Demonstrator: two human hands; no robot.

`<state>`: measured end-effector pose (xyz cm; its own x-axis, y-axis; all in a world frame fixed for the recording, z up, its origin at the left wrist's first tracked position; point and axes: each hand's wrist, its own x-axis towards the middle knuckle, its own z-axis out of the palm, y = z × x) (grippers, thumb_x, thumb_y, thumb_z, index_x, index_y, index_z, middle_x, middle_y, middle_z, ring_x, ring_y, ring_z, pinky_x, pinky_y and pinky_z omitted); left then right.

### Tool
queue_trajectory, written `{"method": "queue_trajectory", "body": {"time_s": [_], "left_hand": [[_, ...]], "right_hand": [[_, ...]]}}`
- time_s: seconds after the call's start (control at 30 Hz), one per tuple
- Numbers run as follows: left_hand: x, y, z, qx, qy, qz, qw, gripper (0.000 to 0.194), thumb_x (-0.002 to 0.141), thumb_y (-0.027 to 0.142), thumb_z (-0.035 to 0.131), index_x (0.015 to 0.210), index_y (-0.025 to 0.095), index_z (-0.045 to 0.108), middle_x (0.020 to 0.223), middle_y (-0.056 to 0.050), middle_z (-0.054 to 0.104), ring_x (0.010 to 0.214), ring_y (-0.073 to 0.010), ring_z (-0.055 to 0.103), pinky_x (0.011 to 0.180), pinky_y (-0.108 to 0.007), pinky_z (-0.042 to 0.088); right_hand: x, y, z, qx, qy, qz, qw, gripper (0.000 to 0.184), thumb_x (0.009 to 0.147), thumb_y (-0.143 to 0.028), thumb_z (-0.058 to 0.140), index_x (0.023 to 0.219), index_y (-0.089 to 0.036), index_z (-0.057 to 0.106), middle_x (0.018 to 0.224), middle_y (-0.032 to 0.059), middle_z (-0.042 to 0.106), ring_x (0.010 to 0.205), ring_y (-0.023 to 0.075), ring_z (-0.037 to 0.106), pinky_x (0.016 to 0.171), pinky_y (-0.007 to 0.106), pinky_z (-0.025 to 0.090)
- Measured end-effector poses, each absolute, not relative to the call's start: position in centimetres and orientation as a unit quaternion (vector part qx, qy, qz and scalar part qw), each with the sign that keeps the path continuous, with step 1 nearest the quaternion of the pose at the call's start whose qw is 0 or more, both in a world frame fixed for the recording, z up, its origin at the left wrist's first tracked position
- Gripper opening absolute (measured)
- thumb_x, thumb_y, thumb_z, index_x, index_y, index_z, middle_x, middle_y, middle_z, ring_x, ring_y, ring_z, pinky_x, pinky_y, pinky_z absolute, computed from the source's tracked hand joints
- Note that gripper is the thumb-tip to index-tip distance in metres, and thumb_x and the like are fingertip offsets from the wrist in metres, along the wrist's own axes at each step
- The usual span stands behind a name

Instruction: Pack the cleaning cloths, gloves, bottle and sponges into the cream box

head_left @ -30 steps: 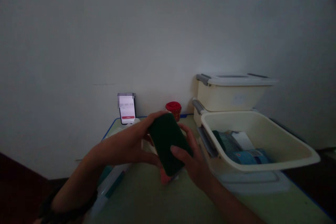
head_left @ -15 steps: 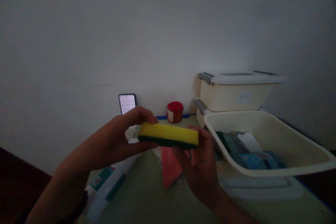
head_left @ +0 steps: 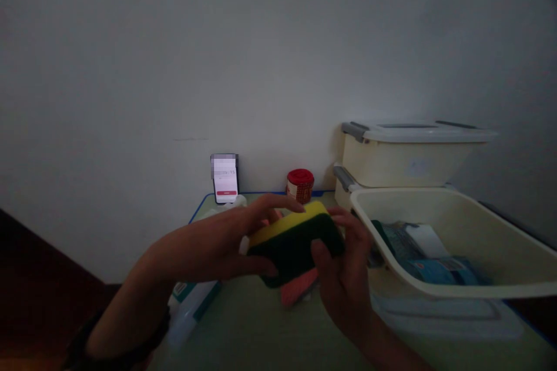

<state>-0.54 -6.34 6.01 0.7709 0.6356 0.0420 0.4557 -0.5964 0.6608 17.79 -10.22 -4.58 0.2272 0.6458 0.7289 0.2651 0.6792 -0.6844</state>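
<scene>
A yellow and dark green scouring sponge [head_left: 296, 243] is held up above the table, its green face tilted toward me. My left hand [head_left: 243, 243] grips its left end, thumb along the green side and fingers over the yellow edge. At the right end, my right hand [head_left: 346, 266] pinches it, with the thumb pressed on the green face. Beneath the sponge lies a pink cloth [head_left: 298, 291], partly hidden. White and teal tubes or bottles [head_left: 191, 307] lie below my left forearm; what they are exactly I cannot tell.
An open cream bin [head_left: 500, 232] on the right holds blue packaging [head_left: 448, 271] and several other items. Behind it stands a lidded cream box [head_left: 391, 159]. A phone [head_left: 225, 179] leans against the wall, and a red fabric roll [head_left: 300, 185] sits at the table's back edge.
The sponge has turned in my hands, so its green face now shows widely. My left hand has shifted right along it. The view has swung slightly left.
</scene>
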Motion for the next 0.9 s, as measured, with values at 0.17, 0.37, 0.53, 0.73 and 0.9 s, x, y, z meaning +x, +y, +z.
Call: {"method": "queue_trajectory", "body": {"time_s": [0.17,0.37,0.53,0.73,0.9], "left_hand": [[-1.2,-6.5,6.3,0.876,0.268,0.192,0.352,0.058,0.075,0.021,0.068,0.126,0.031,0.043,0.114,-0.003,0.058,0.099,-0.0198,0.061,0.083,-0.029,0.051],[-0.8,-6.9,6.4,0.897,0.254,0.189,0.309,0.065,0.074,0.023,0.07,0.13,0.037,0.041,0.124,-0.004,0.055,0.106,-0.0215,0.057,0.087,-0.031,0.049],[-0.7,-6.7,5.9,0.915,0.277,0.163,0.242,0.068,0.08,0.019,0.063,0.137,0.038,0.03,0.124,-0.003,0.057,0.102,-0.0193,0.059,0.087,-0.03,0.048],[-1.2,-5.3,5.1,0.915,0.321,0.185,0.16,0.071,0.083,0.022,0.058,0.142,0.035,0.02,0.131,-0.007,0.051,0.107,-0.0235,0.056,0.092,-0.038,0.045],[-1.4,-5.4,5.3,0.922,0.286,0.19,0.181,0.075,0.081,0.022,0.06,0.141,0.039,0.018,0.133,-0.005,0.048,0.108,-0.022,0.055,0.091,-0.035,0.047]], "right_hand": [[18.4,-10.7,-3.8,-0.396,-0.659,0.103,0.631,0.044,0.09,-0.018,0.039,0.129,-0.037,0.036,0.126,0.002,0.038,0.121,0.0191,0.035,0.097,0.036,0.037],[18.7,-10.6,-3.6,-0.407,-0.641,0.2,0.619,0.041,0.094,-0.024,0.036,0.129,-0.044,0.039,0.128,-0.0032,0.049,0.119,0.0168,0.043,0.096,0.034,0.039],[18.6,-9.7,-4.1,-0.406,-0.606,0.292,0.618,0.033,0.093,-0.034,0.04,0.124,-0.036,0.049,0.117,0.001,0.058,0.108,0.0192,0.053,0.089,0.037,0.044],[18.4,-10.2,-3.3,-0.348,-0.571,0.39,0.633,0.035,0.091,-0.033,0.046,0.125,-0.037,0.043,0.098,0.0002,0.059,0.061,0.0084,0.055,0.055,0.024,0.048],[18.3,-10.3,-3.5,-0.341,-0.556,0.373,0.659,0.029,0.087,-0.033,0.053,0.116,-0.034,0.048,0.094,-0.0022,0.056,0.065,0.0065,0.052,0.058,0.019,0.046]]}}
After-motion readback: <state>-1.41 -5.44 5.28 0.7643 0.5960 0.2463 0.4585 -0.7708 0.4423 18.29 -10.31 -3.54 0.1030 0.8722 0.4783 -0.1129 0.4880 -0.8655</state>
